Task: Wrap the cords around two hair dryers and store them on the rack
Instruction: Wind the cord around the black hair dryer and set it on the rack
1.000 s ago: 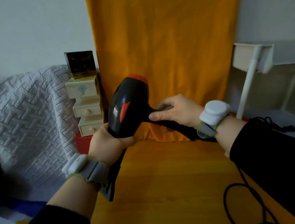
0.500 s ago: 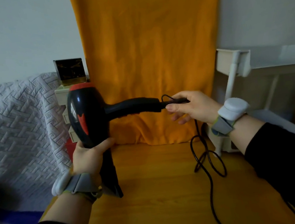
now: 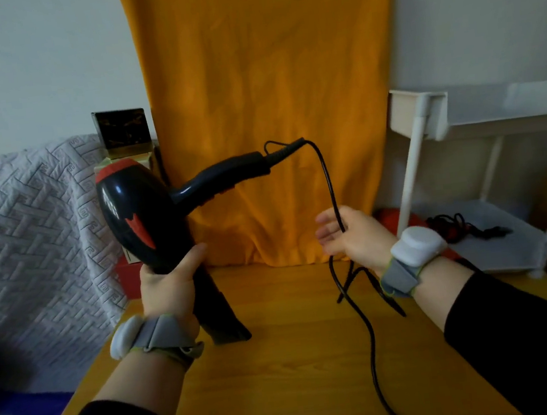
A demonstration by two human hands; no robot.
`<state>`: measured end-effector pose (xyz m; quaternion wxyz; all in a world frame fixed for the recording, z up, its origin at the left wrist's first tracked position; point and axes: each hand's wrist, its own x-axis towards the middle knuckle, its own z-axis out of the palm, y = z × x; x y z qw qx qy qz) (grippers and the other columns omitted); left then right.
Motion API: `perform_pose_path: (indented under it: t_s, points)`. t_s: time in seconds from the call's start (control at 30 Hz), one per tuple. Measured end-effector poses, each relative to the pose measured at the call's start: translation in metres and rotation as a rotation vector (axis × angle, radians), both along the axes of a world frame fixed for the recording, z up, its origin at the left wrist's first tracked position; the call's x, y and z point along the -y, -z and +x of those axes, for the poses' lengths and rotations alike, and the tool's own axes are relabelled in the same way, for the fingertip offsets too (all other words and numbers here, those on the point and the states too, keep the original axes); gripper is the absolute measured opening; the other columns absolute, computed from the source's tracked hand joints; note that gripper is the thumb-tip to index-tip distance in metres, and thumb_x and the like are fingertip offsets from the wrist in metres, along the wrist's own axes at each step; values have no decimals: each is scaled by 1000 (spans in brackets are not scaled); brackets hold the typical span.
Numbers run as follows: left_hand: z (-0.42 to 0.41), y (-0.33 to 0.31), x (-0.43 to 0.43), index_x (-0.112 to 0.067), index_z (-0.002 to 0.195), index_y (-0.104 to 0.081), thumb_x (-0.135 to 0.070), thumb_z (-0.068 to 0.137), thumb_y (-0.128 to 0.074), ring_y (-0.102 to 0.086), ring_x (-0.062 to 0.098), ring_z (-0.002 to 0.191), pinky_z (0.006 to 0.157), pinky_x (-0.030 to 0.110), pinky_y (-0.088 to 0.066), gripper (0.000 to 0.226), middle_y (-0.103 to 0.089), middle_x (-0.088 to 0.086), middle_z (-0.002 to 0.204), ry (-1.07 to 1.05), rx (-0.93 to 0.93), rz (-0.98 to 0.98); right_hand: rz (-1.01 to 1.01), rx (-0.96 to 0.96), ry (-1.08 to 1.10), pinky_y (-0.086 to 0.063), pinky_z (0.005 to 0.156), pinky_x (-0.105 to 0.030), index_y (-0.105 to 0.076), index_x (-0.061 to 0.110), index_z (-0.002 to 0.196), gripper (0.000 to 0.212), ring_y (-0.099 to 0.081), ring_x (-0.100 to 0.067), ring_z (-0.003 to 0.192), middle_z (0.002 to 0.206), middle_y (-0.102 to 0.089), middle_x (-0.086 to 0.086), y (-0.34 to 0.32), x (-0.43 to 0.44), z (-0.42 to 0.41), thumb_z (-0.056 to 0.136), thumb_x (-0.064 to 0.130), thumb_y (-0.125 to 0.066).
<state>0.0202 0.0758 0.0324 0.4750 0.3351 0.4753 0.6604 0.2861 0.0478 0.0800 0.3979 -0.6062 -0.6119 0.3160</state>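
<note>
A black hair dryer (image 3: 142,213) with red trim is held nozzle-down above the wooden table (image 3: 285,371). My left hand (image 3: 168,285) grips its barrel. Its handle sticks out to the right. Its black cord (image 3: 330,193) arcs from the handle's end down through my right hand (image 3: 354,235), which holds it loosely with the fingers partly spread. Below that hand the cord loops onto the table and runs off the near edge. A white rack (image 3: 433,118) stands on the right. A second dryer with a coiled black cord (image 3: 453,223) lies on its lower shelf, mostly hidden.
An orange cloth (image 3: 269,104) hangs behind the table. At the left, small cream drawers topped by a dark box (image 3: 121,133) stand behind the dryer, beside a grey quilted cover (image 3: 27,230).
My right hand has slid down from the handle's end along the cord to a lower point. The dryer's handle has tilted up slightly; my left hand keeps its grip.
</note>
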Motion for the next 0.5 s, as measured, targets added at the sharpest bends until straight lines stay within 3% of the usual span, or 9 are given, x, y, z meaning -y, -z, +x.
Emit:
perform_pose_path:
  t_s: [0.1,0.2,0.27,0.37,0.43,0.5]
  points:
    - [1,-3,-1,-20,128,-54,-33,66,-87,-65,26,101,91,49,-54,71,-66,2,115,8,37,-4,-60,35,19,-48,97,-40,-46,14,129,64,-55,-20,113,119,-58,-5,19,7,-3,73,0,-75]
    - [4,-6,0,-19,127,-54,-34,66,-87,-66,27,99,89,49,-55,71,-67,2,113,0,34,7,-74,30,50,-52,82,-33,-56,15,117,48,-61,-19,99,107,-63,-2,33,14,-3,75,20,-79]
    - [7,-7,1,-19,127,-54,-34,68,-86,-66,27,99,89,49,-55,69,-66,3,113,-6,50,11,-63,70,71,-46,73,-25,-63,15,109,39,-60,-15,95,103,-64,2,38,19,0,77,33,-77]
    - [7,-10,2,-20,125,-55,-32,71,-85,-65,26,99,90,50,-54,63,-66,2,112,-13,74,25,-57,113,77,-40,80,-23,-68,16,109,41,-57,-12,101,107,-65,6,44,28,7,77,40,-74]
    - [7,-11,0,-22,119,-56,-31,71,-85,-65,25,99,90,50,-54,57,-66,-1,111,-26,78,32,-32,67,106,-43,80,-22,-68,19,110,38,-56,-10,103,108,-63,9,46,34,12,78,40,-73]
    - [9,-12,0,-31,105,-56,-30,72,-84,-65,24,98,90,49,-54,44,-66,-3,107,-28,88,47,-50,-99,140,-56,70,-31,-67,18,106,33,-59,-11,95,107,-60,6,46,43,13,81,40,-70]
